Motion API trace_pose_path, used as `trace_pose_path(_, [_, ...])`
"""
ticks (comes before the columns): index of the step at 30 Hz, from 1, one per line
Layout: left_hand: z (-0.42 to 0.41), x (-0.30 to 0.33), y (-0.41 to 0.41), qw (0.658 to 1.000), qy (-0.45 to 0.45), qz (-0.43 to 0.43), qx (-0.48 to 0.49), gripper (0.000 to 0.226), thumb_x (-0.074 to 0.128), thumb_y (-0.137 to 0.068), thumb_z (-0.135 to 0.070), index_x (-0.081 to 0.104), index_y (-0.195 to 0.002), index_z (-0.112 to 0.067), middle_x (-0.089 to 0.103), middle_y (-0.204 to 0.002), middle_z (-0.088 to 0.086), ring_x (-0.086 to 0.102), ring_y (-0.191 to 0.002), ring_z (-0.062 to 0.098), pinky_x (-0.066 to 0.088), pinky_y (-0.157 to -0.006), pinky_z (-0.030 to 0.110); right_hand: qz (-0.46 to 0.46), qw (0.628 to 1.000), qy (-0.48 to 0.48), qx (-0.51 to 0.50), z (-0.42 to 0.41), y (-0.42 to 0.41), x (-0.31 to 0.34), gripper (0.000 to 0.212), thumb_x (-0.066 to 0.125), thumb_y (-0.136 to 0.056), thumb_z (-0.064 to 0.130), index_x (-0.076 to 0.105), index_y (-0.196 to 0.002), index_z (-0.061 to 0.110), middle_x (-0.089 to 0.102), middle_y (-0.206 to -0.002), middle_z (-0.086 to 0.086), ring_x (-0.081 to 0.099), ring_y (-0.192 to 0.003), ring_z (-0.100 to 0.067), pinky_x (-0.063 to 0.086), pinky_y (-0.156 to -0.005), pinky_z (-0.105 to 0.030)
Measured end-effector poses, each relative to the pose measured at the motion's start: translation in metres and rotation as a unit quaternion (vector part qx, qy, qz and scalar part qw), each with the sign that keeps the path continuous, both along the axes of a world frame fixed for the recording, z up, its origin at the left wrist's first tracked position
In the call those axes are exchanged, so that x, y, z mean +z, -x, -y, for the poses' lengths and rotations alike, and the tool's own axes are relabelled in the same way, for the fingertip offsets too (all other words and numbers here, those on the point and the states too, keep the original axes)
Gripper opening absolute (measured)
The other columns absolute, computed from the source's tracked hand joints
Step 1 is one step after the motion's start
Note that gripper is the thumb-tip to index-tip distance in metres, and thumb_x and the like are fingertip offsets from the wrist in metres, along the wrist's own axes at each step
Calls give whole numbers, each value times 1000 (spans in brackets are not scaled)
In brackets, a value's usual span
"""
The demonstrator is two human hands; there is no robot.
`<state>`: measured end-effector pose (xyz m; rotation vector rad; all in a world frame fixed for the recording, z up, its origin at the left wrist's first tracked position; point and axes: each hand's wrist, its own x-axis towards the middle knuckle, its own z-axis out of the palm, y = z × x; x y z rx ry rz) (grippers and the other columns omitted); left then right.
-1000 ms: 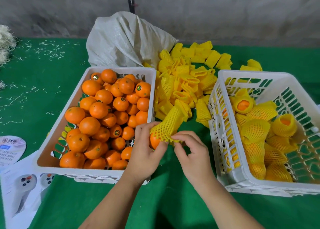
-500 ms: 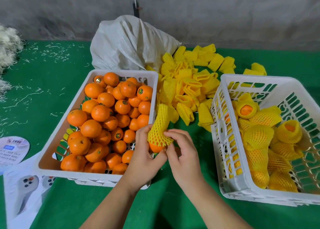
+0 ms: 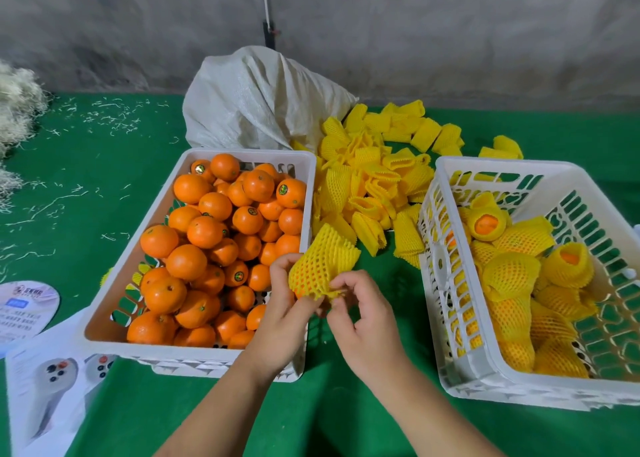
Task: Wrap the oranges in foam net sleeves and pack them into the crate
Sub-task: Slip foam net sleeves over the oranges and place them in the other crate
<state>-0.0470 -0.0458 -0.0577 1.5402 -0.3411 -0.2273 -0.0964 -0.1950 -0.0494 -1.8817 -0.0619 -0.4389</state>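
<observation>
Yellow foam net sleeve, orange inside, pinched by fingers of left hand and right hand between two white crates on green counter.

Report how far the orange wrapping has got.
Done: several sleeved oranges lie in the right crate. In hand: the left hand and right hand hold one orange, foam sleeve nearly over it. Left: the left crate still holds a heap of bare oranges.

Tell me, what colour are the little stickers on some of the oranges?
Green with a yellow mark, as on one orange's sticker in the left crate, seen in the head view.
</observation>
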Motion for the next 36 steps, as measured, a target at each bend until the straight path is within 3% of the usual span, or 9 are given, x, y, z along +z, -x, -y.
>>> trace_pose_path(3, [-5,0,-3,999,-8,-1,-32,72,62,-91,-11,33,-150,-41,63,-129,-22,62,-119,6,52,-96,23,-36,999,19,29,1,-6,-1,63,71,-83,13,45,-137,33,47,-102,7,54,-98,-16,49,-84,-21])
trace_pose_path(6, [-3,-3,-4,1000,-9,19,-4,65,67,-103,-11,37,-158,-28,62,-144,-10,61,-131,14,52,-101,23,-44,999,26,-4,9,-11,0,59,68,-85,0,56,-136,27,46,-101,18,55,-98,-14,50,-82,-22])
trace_pose_path(9, [-2,-5,-4,997,-11,28,67,54,75,-98,-24,50,-145,-35,70,-130,-3,70,-114,17,58,-90,27,-22,999,3,-44,7,-7,7,38,64,-84,9,70,-121,20,48,-101,25,57,-94,-10,47,-78,-16])
trace_pose_path(14, [-4,-4,-3,992,-6,33,120,47,79,-81,-33,57,-121,-41,72,-109,-3,73,-95,16,58,-76,27,15,998,-31,-43,-11,10,12,23,60,-86,19,71,-106,21,57,-101,14,62,-88,-16,48,-75,-17])
trace_pose_path(19, [-6,-6,1,996,-23,32,84,43,71,-80,-29,44,-113,-32,62,-92,-21,59,-76,0,51,-63,21,-27,997,-69,-34,-27,18,6,44,69,-84,23,49,-120,38,52,-111,9,59,-101,-18,53,-83,-26])
trace_pose_path(24, [-11,-2,-1,999,34,-21,-7,53,64,-95,-24,46,-145,-33,69,-127,-8,67,-118,19,57,-93,30,21,999,-42,-23,-29,14,11,53,66,-88,9,48,-128,38,43,-110,14,56,-97,-14,48,-79,-17])
trace_pose_path(29, [-6,1,-1,998,-27,47,32,50,63,-99,-20,53,-146,-32,66,-136,-4,64,-125,21,54,-98,29,29,997,-64,-12,-12,15,19,27,62,-92,20,62,-119,21,51,-112,7,59,-99,-17,48,-83,-19])
trace_pose_path(33, [-6,-2,4,989,-86,117,37,60,61,-96,-27,41,-150,-45,58,-140,-21,61,-126,7,49,-96,17,-130,949,-277,-73,-22,15,30,56,72,-77,61,51,-123,36,65,-114,3,69,-94,-5,53,-77,-22])
trace_pose_path(36, [4,-4,9,948,-244,199,-38,65,59,-98,-44,34,-158,-43,51,-149,-26,52,-135,6,45,-109,33,-222,904,-363,-49,-24,10,25,62,83,-71,43,50,-124,46,72,-105,16,73,-95,-3,59,-74,-24])
